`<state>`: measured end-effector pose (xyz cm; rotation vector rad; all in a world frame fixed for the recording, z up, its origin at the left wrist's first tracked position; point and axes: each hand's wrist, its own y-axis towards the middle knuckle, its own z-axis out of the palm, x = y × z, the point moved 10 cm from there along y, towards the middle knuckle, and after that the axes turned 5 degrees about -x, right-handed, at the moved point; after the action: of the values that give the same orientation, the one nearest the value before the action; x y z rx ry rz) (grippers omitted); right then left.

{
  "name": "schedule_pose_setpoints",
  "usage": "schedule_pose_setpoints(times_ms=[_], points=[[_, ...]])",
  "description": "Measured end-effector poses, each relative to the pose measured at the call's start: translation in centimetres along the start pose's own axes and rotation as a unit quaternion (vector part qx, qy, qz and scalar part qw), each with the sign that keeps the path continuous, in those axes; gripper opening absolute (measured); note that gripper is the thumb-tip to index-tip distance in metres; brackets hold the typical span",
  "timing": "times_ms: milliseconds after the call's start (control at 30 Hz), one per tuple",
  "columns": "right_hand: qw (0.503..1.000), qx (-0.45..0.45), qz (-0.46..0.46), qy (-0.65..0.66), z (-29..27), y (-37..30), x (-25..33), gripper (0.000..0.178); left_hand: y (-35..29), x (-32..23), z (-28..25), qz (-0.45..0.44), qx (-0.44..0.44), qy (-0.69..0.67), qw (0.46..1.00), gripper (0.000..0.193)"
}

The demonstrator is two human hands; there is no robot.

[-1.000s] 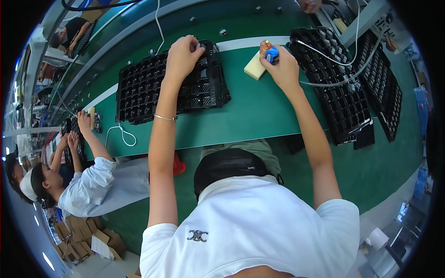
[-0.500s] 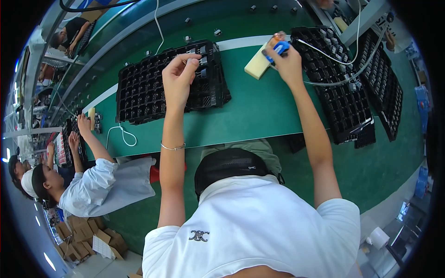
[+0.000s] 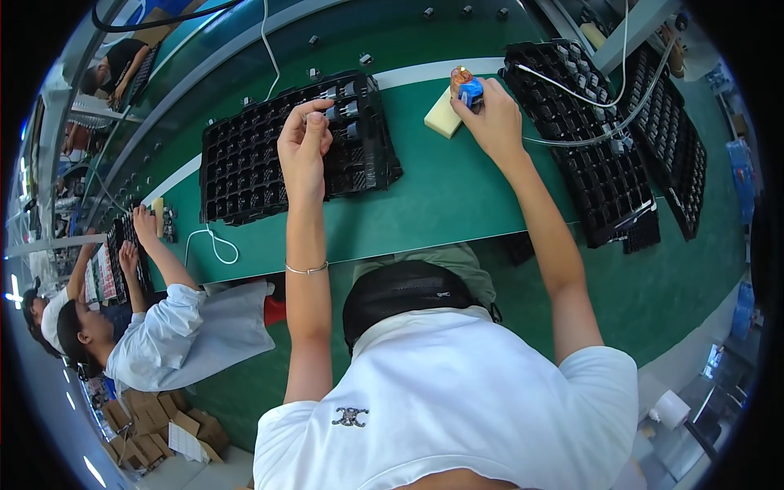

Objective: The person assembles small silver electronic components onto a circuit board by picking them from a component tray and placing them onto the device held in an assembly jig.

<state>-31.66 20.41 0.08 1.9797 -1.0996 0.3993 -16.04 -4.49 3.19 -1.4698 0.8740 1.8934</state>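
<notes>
My left hand (image 3: pixel 304 155) is raised over the near part of a black compartment tray (image 3: pixel 253 159), its thumb and index finger pinched together. Whatever is between those fingertips is too small to make out. Several small dark parts with metallic bits sit in the tray's right-hand pockets, just beyond the fingertips. My right hand (image 3: pixel 496 124) grips a small blue-and-orange object (image 3: pixel 469 90), partly covered by the fingers, whose exact kind does not show. Directly beside that hand, a pale yellow block (image 3: pixel 443 118) lies on the green table (image 3: pixel 384 220).
More black trays (image 3: pixel 604 175) lean at the right, with a white cable (image 3: pixel 572 96) and a clear tube (image 3: pixel 572 144) across them. Several small parts rest on the green surface beyond. A white cord loop (image 3: pixel 214 245) lies left. A co-worker (image 3: pixel 163 327) works at the left.
My right hand has turned and drawn slightly left with the blue-and-orange object, which shows more clearly now. My left hand has shifted a little left and down, still pinched.
</notes>
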Motion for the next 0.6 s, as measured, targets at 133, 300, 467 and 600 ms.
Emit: schedule_pose_setpoints(times_ms=[133, 300, 467, 600], points=[[1.0, -0.015, -0.003, 0.01, -0.3, -0.1, -0.1, 0.035, -0.7, 1.1, 1.5, -0.051, 0.074, 0.004, 0.996, 0.022], [1.0, -0.015, -0.002, 0.005, -0.3, -0.1, 0.2, 0.035, -1.4, 0.6, 1.9, -0.032, 0.097, 0.042, 0.994, 0.021], [1.0, -0.012, -0.001, -0.005, -0.3, -0.1, 0.0, 0.035, -1.4, 0.3, 1.7, -0.016, 0.058, 0.055, 0.997, 0.024], [1.0, -0.019, -0.004, 0.007, 0.0, 0.5, 0.4, 0.041, -1.1, -0.7, 1.3, 0.016, 0.044, 0.045, 0.998, 0.031]])
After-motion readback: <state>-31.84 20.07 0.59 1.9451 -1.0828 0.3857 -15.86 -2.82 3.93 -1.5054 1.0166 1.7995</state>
